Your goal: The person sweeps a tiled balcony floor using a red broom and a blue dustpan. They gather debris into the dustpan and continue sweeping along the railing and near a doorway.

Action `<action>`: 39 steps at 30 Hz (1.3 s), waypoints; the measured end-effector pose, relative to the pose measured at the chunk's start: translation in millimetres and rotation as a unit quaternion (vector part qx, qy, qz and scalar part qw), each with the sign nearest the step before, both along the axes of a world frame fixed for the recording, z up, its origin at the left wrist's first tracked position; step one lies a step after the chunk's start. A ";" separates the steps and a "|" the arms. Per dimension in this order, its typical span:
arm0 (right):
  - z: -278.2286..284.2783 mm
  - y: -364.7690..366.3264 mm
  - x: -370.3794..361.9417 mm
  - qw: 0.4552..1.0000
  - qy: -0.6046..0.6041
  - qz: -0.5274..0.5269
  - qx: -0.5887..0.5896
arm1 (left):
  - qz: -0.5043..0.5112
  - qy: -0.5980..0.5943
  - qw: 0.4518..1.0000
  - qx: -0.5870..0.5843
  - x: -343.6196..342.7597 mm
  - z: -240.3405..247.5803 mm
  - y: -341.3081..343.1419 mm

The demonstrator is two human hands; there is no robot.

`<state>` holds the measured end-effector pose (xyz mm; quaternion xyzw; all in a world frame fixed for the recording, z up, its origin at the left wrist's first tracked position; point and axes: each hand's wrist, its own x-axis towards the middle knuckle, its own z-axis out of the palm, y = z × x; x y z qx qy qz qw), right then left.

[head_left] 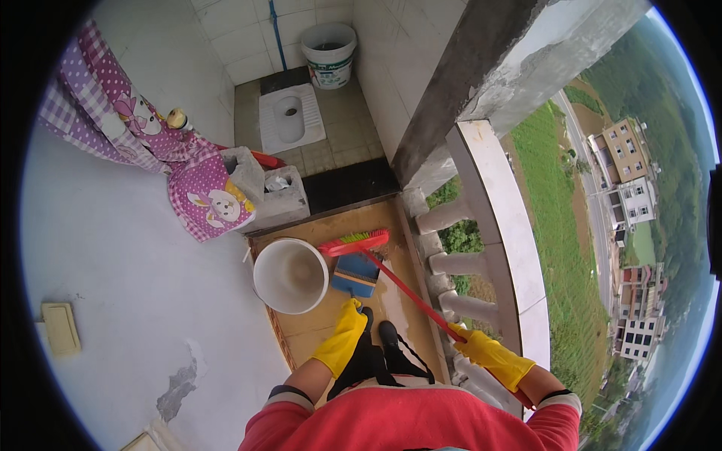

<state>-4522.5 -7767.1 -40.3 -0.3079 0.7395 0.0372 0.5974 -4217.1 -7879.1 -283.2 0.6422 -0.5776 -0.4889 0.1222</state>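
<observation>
My left hand (341, 342), in a yellow rubber glove, is closed around the upright handle of a blue dustpan (353, 275), which rests on the tan floor. A red broom (407, 288) slants across the floor, its handle gripped by my right hand (492, 358) in a matching glove. The broom head, with red and yellow-green bristles, lies just beyond the dustpan's far edge. Left of the dustpan stands a large white bucket (260, 276) with a little dirty residue on its bottom. My fingertips on both handles are partly hidden.
A dark raised step (353, 187) leads to a squat toilet (310, 124) and a white pail (329, 74). Concrete blocks (277, 205) stand by the left wall beneath a purple patterned curtain (207, 177). A balustrade (500, 218) borders the right side. Wet floor (392, 304) shines near my feet.
</observation>
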 end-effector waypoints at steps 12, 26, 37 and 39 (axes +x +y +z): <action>-66.5 -10.4 40.1 0.993 -0.064 -0.057 0.080 | 0.011 0.001 0.999 0.032 0.1 6.6 -5.4; -74.9 -54.1 -4.1 0.999 0.035 0.006 0.027 | -0.073 -0.068 0.993 0.057 15.7 6.9 -16.5; -55.5 69.2 9.4 0.986 -0.090 -0.084 0.112 | -0.072 -0.094 0.987 0.105 22.0 22.0 -20.8; -10.0 87.5 -2.8 0.977 -0.126 -0.123 0.117 | -0.057 -0.087 0.983 0.151 6.2 51.1 -27.4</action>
